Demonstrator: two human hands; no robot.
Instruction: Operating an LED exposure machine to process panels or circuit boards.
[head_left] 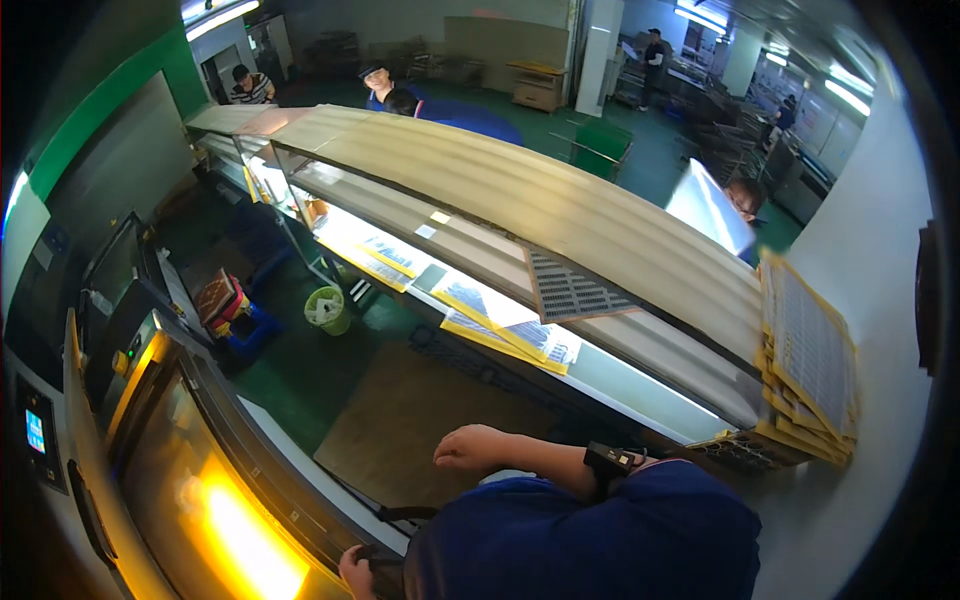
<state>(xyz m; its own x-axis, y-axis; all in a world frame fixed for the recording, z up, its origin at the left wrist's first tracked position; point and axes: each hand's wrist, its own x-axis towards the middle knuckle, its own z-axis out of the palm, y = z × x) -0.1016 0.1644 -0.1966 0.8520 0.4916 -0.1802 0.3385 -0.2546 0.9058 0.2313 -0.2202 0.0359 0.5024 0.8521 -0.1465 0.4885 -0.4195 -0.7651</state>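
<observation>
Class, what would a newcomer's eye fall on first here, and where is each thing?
First, probably the yellow-orange glow in the machine at lower left, near the person's left hand. Next, the long bench slanting across the middle, with yellow-edged sheets on its lit shelf, and the stack of yellow-edged panels at far right.

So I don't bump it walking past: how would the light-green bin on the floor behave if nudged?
The light-green bin is probably light for its size: it looks like thin plastic, and the whitish contents look crumpled. It might slide, since the green floor looks smooth. It could tip, as it seems to taper toward its base.
</observation>
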